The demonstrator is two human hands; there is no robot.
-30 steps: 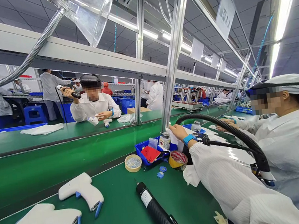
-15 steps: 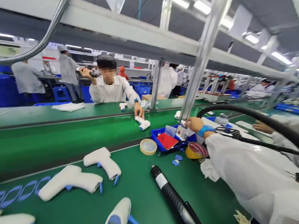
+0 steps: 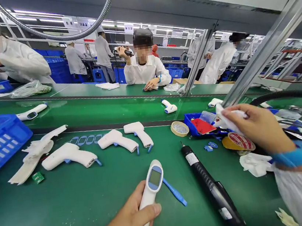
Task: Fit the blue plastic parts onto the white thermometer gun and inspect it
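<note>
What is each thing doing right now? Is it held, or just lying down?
Left hand, closed around the thermometer
Thermometer, held tilted, screen facing up
Right hand, pinching the white cloth
White cloth, bunched up
Electric screwdriver, lying on the green belt
Tape roll, lying by the right hand
Thermometer body, lying on its side
</note>
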